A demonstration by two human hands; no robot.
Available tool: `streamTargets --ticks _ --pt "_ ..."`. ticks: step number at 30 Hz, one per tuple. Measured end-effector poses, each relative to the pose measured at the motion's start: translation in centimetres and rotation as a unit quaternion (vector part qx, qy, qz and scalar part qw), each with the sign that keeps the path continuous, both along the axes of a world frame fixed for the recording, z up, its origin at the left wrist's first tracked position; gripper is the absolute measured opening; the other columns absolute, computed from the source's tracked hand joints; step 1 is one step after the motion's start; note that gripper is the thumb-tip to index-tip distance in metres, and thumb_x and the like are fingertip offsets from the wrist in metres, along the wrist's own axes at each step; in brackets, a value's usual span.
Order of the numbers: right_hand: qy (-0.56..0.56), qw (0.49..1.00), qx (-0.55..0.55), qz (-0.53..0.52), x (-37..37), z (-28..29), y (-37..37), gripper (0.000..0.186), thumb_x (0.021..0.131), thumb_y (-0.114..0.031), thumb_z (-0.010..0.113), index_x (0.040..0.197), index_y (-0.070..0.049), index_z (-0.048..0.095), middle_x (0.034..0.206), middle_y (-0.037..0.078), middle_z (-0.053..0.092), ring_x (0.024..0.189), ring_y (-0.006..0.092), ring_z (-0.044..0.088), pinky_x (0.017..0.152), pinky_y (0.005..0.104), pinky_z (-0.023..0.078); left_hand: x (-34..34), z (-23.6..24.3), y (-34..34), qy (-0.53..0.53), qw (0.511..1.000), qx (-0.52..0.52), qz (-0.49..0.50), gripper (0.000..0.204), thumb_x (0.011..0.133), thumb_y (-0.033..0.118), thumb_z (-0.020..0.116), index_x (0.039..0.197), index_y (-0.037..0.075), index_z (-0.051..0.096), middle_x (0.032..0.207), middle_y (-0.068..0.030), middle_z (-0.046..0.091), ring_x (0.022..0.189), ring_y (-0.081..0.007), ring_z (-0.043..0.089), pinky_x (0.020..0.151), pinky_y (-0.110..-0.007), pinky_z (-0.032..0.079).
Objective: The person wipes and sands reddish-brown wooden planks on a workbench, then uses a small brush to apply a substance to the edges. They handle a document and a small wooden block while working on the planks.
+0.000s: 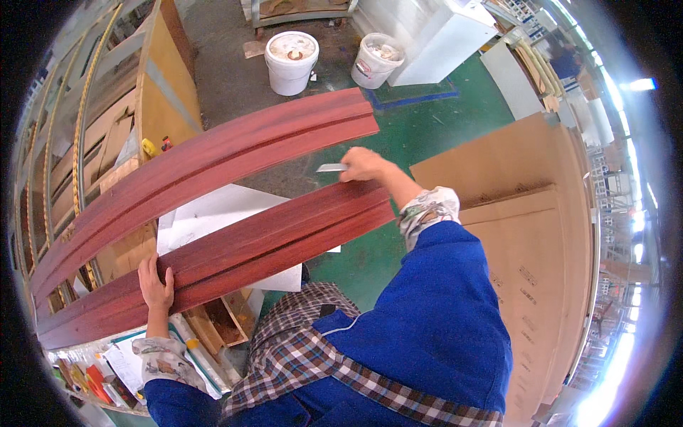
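The right hand was closed around a small flat metal blade, likely a scraper or knife, its tip pointing left just above the far end of the nearer reddish-brown moulding strip. The left hand was clamped over that same strip's near edge, fingers curled on top, pinning it down partway along its length. That grooved, wood-grain strip lay slantwise across the bench, and a second matching strip lay beyond it, near but apart, with white sheets showing in the gap between them. It looked like a trimming or scraping step at the strip's end: the blade was poised, not yet plainly biting into the surface, though whether it touched the wood could not be told. The next move would have called for a steady brace from the left hand and a shallow, controlled blade angle so the finish was not gouged. Further out, two white buckets stood on the floor beyond, large cardboard sheets leaned at the right, and tools and papers cluttered the bench's near left corner.
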State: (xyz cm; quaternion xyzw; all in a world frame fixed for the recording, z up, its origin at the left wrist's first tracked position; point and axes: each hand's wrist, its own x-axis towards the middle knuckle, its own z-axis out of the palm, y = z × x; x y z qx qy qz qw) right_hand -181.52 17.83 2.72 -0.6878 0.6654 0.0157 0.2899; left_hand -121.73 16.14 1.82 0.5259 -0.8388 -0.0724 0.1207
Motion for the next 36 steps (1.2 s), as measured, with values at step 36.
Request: streamTargets --ticks 36 --pt "-0.33 0.66 -0.193 -0.647 0.1 -13.3 15.9 0.038 0.095 -0.032 0.049 0.088 0.002 0.066 0.083 0.01 0.067 0.077 0.0208 0.063 0.069 0.0347 0.049 -9.7 5.3 -5.6 -0.181 0.906 0.335 0.184 0.083 0.072 0.057 0.069 0.131 0.001 0.048 0.124 -0.021 0.053 0.114 -0.0367 0.05 0.095 -0.051 0.041"
